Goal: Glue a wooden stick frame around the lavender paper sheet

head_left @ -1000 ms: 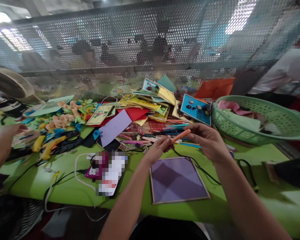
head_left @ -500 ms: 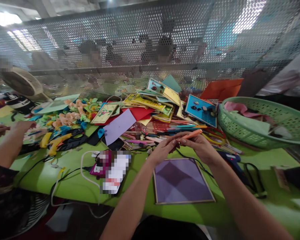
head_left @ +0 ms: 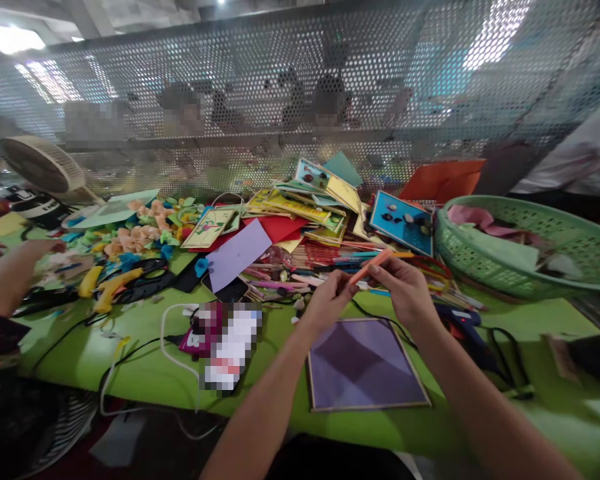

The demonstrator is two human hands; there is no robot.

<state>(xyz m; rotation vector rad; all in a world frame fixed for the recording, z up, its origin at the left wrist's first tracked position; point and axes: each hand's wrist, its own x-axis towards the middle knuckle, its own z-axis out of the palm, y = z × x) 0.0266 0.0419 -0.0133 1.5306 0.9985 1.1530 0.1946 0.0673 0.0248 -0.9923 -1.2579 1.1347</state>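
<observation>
Held between both hands is a slim orange strip (head_left: pixel 369 267), slanting up to the right; whether it is rolled or folded paper I cannot tell. My left hand (head_left: pixel 329 299) pinches its lower end. The fingers of my right hand (head_left: pixel 401 283) are closed on its upper part. Just below my hands a square purple panel (head_left: pixel 367 363) with a thin light-coloured border lies flat on the green table. Behind them spreads a pile of pencils and coloured sticks (head_left: pixel 315 257), partly covered by my fingers.
Cards and booklets (head_left: pixel 300 207) are heaped at the back before a perforated metal screen (head_left: pixel 260 87). A green basket (head_left: pixel 510 283) and a blue glue gun (head_left: pixel 463 323) are on the right. Left are a phone (head_left: pixel 235 343), cables, yellow-handled tools (head_left: pixel 115 287) and another person's arm (head_left: pixel 10 273).
My hands have lowered slightly and parted a little, showing more of the orange strip, which tilts more steeply. The other person's arm at the left has shifted left.
</observation>
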